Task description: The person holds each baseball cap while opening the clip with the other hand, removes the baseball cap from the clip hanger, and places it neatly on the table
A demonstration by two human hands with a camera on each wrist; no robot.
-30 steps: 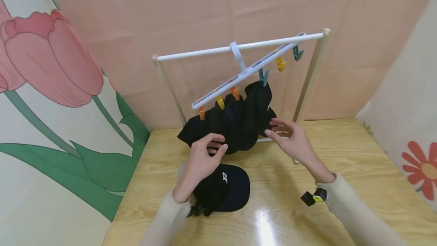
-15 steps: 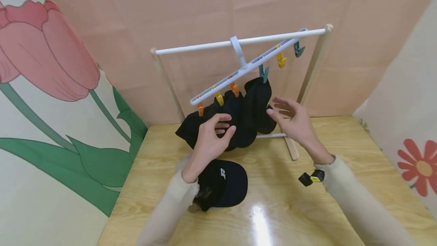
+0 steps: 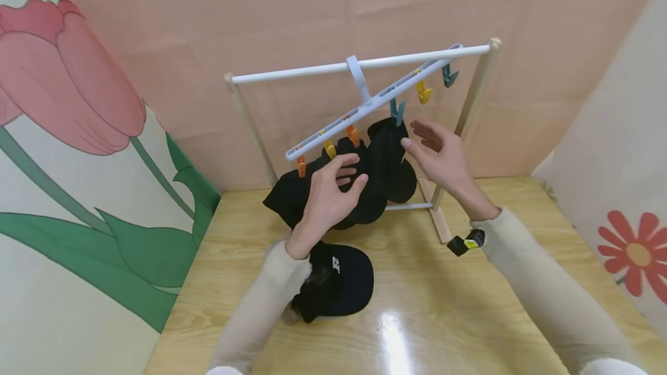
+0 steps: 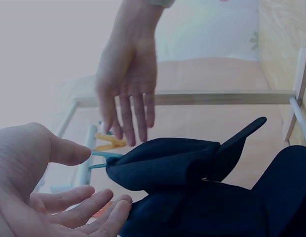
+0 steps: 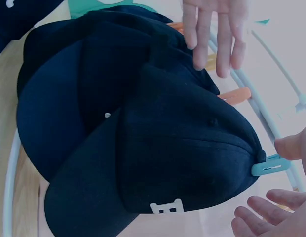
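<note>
Several dark baseball caps [image 3: 388, 172] hang in a row from a pale blue clip hanger [image 3: 369, 107]. The nearest cap [image 5: 187, 143] bears a white letter, and a teal clip [image 5: 271, 166] pinches its edge. My left hand [image 3: 329, 198] hovers in front of the caps, fingers relaxed and thumb apart, holding nothing. To the right of the teal-clipped cap is my right hand [image 3: 443, 158], likewise loosely spread, its thumb close to the teal clip in the right wrist view. Another black cap [image 3: 356, 279] with a white logo lies on the table, partly hidden by my left forearm.
The hanger hooks over the white bar [image 3: 302, 73] of a small wooden rack [image 3: 476, 94]. Yellow [image 3: 424, 93] and dark green [image 3: 450, 76] clips dangle at its right end, with no cap in them. A wood-grain table [image 3: 469, 305] lies below, and a pink cloth wall stands behind.
Both hands have risen from the lower part of the hanging caps toward the clips, the left also shifting slightly right. The caps and hanger hang as before; the view has shifted slightly.
</note>
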